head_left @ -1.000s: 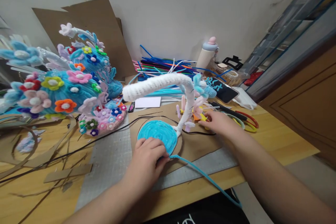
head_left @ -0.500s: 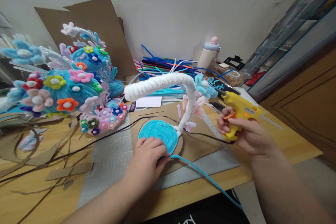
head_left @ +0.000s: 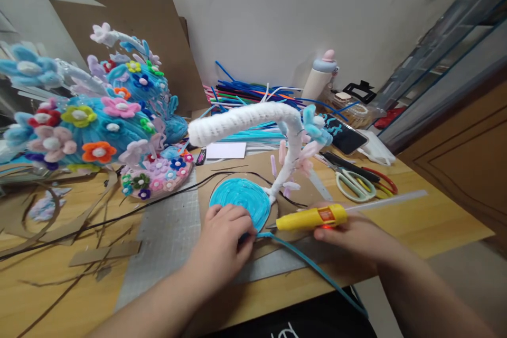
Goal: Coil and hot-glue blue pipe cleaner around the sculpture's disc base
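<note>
My left hand point(head_left: 227, 237) rests on the near edge of a coiled blue disc point(head_left: 241, 193), its fingers closed on the blue pipe cleaner point(head_left: 307, 257) that trails off to the lower right. In my right hand point(head_left: 360, 235) is a yellow hot glue gun point(head_left: 311, 218), lying on its side, its nozzle pointing left close to the disc's edge and the pipe cleaner. A glue stick point(head_left: 396, 200) juts out behind it. From the disc's right side rises a bent, white-wrapped stem point(head_left: 245, 120) with pastel petals point(head_left: 307, 161) on it. Cardboard point(head_left: 217, 166) lies underneath.
Flower-covered blue pieces point(head_left: 91, 132) stand at left beside cardboard scraps point(head_left: 105, 253). Behind are a bundle of pipe cleaners point(head_left: 253, 94) and a bottle point(head_left: 319, 79). Scissors point(head_left: 354, 185) and a phone point(head_left: 346, 137) lie at right. A black cord point(head_left: 158, 203) crosses the table.
My right hand has brought the glue gun down and left, turning its nozzle toward the disc's edge. Scissors behind it now show. My left hand stays put on the disc.
</note>
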A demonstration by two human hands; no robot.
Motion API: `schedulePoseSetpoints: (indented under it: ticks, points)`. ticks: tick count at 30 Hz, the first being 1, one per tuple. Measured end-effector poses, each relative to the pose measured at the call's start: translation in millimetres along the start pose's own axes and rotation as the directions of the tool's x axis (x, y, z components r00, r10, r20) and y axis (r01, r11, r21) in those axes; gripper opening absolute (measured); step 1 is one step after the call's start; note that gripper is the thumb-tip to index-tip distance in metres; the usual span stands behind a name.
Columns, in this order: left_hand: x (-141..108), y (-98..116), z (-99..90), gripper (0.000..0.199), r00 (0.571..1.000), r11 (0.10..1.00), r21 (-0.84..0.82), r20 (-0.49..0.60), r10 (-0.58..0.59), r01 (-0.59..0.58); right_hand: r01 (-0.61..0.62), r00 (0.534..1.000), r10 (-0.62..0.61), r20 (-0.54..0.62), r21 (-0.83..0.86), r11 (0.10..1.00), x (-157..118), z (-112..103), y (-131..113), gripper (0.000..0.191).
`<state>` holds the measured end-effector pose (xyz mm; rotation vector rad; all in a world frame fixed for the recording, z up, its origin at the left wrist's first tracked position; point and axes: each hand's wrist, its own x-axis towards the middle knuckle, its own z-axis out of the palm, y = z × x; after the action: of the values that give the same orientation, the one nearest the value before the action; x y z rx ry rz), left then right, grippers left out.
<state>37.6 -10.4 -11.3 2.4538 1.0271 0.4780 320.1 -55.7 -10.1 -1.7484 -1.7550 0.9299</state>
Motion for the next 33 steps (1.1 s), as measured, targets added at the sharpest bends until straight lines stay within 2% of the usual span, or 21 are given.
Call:
schedulePoseSetpoints:
  ticks: [2,4,7,11,20,27,33]
  points:
    - [0.7,0.1,-0.1,0.012,1.000,1.000,-0.006,0.007,-0.006,0.006,-0.038,0.998,0.037,-0.048,-0.020,0.999,1.3,8.2,-4.4,0.034]
    - [0.9,-0.1,0.1,0.012,1.000,1.000,-0.007,0.012,-0.010,0.010,-0.022,0.998,0.019,-0.061,-0.046,0.999,2.3,13.0,-12.4,0.029]
    - [0.4,-0.7,1.0,0.012,1.000,1.000,-0.005,0.011,-0.004,0.004,0.034,0.999,-0.034,0.003,-0.106,0.994,3.7,16.3,-25.9,0.032]
    - [-0.4,-1.1,2.4,0.011,1.000,1.000,0.004,0.013,0.000,0.000,0.050,0.998,-0.044,0.041,-0.161,0.986,5.4,20.2,-34.6,0.035]
    - [1.3,-0.5,1.3,0.012,1.000,1.000,0.001,0.018,-0.006,0.006,-0.062,0.997,0.067,0.038,-0.117,0.991,4.0,24.5,-25.5,0.033]
    - [0.0,-1.2,1.6,0.012,1.000,1.000,-0.001,0.010,-0.002,0.002,-0.009,0.999,0.001,-0.054,-0.148,0.989,5.2,20.9,-24.0,0.031]
    - [0.6,-2.0,2.5,0.012,1.000,1.000,-0.008,0.011,0.001,-0.001,-0.066,0.994,0.047,-0.103,-0.188,0.980,5.0,20.6,-14.0,0.032]
